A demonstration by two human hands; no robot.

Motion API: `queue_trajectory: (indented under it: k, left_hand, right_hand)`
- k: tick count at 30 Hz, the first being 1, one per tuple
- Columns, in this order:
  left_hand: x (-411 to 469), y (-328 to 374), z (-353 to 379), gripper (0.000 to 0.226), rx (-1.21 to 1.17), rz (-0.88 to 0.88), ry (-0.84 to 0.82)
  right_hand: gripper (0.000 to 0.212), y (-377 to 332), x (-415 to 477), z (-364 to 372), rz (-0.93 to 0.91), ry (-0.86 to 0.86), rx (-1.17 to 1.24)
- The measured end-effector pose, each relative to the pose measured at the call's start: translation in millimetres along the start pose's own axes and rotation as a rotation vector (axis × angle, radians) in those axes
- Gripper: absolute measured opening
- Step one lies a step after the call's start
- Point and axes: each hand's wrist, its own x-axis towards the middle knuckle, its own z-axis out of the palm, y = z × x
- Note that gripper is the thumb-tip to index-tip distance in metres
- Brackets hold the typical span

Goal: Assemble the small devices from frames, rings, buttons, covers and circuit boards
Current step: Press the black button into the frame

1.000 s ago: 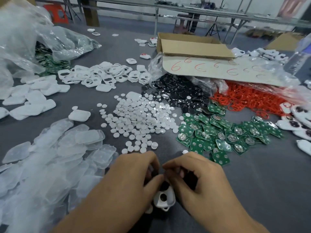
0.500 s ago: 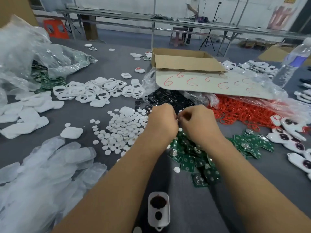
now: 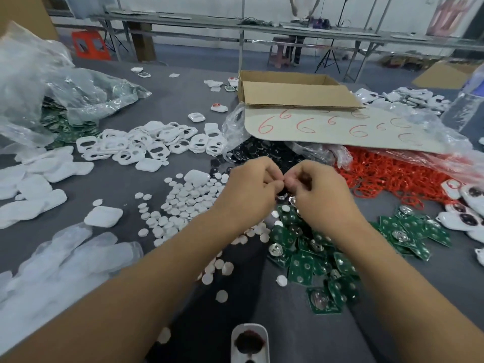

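Observation:
My left hand (image 3: 251, 188) and my right hand (image 3: 318, 196) are stretched out over the near edge of the black button pile (image 3: 258, 150). Their curled fingertips meet and pinch a small dark piece (image 3: 283, 192); most of it is hidden by the fingers. A white frame (image 3: 250, 341) with a dark round fitting lies alone near the table's front edge, between my forearms. Round white buttons (image 3: 183, 203) are spread under my left arm and green circuit boards (image 3: 301, 254) under my right. Red rings (image 3: 387, 176) lie at the right.
White frames (image 3: 146, 145) are heaped at centre left, translucent covers (image 3: 60, 265) at the near left. A cardboard box (image 3: 296, 93) and a sheet marked with red sixes (image 3: 340, 129) sit behind the hands. Assembled white devices (image 3: 468, 205) lie at the right edge, a plastic bag (image 3: 52, 87) at the far left.
Both hands let go of the white frame near the front edge and reached forward to the black button pile. Over the last half second they have stayed pinched together there.

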Motion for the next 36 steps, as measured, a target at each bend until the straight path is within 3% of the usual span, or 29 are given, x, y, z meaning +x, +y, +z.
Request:
queue_trajectory:
  k: [2,5,7,10,14,19,27,36]
  left_hand:
    - [-20,9,-14,0.006,-0.191,0.053,-0.042]
    - [-58,15,-30,0.014,-0.368,0.073,-0.064]
    - [-83,15,-34,0.018,-0.503,-0.013,-0.046]
    - [-113,11,-32,0.019,-0.675,-0.132,-0.088]
    - [-144,4,-32,0.019,-0.868,-0.179,-0.159]
    - [-164,-1,-35,0.016,-0.66,-0.062,-0.052]
    - [-167,-10,-38,0.025,-0.358,0.18,-0.031]
    - [-170,-11,-39,0.026,-0.261,0.26,-0.02]
  right_hand:
    - [0.017,-8,-22,-11,0.017,-0.007,0.328]
    - [0.02,-18,-64,-23,0.007,-0.184,0.713]
    - [0.027,-19,-91,-26,-0.023,-0.314,0.81]
    - [0.034,-16,-118,-26,-0.059,-0.36,0.835]
    - [0.034,-5,-136,-22,0.029,-0.485,1.001]
    - [0.05,7,-145,-14,0.187,-0.694,1.201]
    - [0.06,13,-148,-6,0.278,-0.675,1.243]
    - [0.045,9,-149,-7,0.245,-0.78,1.291]
